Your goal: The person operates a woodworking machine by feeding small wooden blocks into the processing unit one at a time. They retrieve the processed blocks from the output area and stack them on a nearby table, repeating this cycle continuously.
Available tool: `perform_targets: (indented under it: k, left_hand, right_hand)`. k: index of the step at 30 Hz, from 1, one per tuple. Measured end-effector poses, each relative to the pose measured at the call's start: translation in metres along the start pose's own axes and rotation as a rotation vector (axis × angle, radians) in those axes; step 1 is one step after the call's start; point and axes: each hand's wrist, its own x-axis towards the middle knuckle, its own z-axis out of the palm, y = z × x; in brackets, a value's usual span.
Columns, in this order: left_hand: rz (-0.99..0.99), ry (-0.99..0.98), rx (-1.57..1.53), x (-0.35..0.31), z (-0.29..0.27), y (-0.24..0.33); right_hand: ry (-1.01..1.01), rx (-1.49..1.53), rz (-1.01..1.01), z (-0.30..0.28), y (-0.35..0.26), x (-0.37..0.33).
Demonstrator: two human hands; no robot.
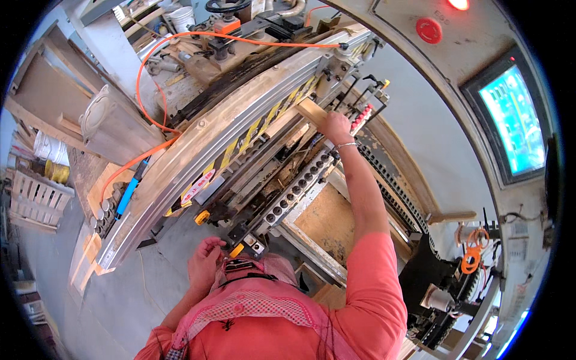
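My right hand [335, 126] reaches far forward and grips the end of a pale wooden piece [311, 111] that lies against the long metal rail [240, 129] of a woodworking machine. A thin bracelet sits on that wrist. My left hand [204, 259] is close to my chest, fingers curled at the checked cloth [258, 303] around my neck, near a yellow knob [236, 250] on the machine's front. A row of dark drill heads [298, 187] runs between the two hands.
An orange hose [153, 108] loops over the machine to a blue tool [127, 193]. A lit control screen [515, 117] and a red stop button [429, 30] are at the right. A wooden panel [327, 222] lies under my right arm. White buckets [48, 150] and pallets [36, 201] stand left.
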Motion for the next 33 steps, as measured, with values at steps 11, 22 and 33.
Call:
perform_targets:
  k: [11,22,33]
  left_hand:
    - [0.261,-0.298,-0.051,0.051,0.077,0.039]
    - [0.384,-0.636,-0.144,0.095,0.169,0.038]
    - [0.442,-0.474,-0.107,0.073,0.115,0.030]
  right_hand:
    - [0.090,-0.047,-0.032,-0.012,0.035,-0.011]
    - [-0.533,0.528,-0.390,-0.077,-0.044,-0.180]
    - [-0.063,-0.007,-0.041,-0.037,0.014,-0.047]
